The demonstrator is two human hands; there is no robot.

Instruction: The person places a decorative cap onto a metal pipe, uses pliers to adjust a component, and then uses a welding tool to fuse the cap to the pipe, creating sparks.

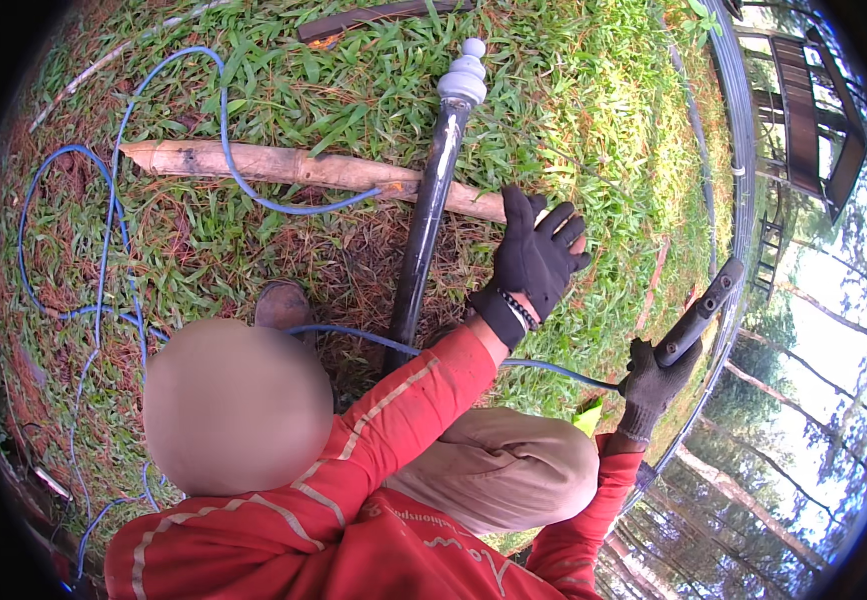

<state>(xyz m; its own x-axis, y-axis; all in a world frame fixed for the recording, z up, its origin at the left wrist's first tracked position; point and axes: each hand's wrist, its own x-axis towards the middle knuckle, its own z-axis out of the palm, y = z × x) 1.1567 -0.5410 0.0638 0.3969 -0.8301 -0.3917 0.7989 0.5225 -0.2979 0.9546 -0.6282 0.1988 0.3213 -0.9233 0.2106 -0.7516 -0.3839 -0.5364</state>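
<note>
My left hand (pixel 539 255), in a dark glove with some fingertips bare, is held over the grass by the right end of a bare log (pixel 264 163). Its fingers are spread and nothing shows in them. To its left a glossy black post (pixel 429 220) with a grey turned finial (pixel 464 78) lies across the log. My right hand (pixel 657 380), gloved too, is closed round a dark, long-bodied hand tool (pixel 696 318), raised at the right away from the post. A blue hose (pixel 564 370) runs to that hand; its joint with the tool is hidden.
Loops of the blue hose (pixel 104 240) lie on the grass at left. A dark wooden piece (pixel 379 18) lies at the top. My boot (pixel 284 305) and bent knee (pixel 524 465) are close to the post. At far right stand a wooden building (pixel 804 110) and trees.
</note>
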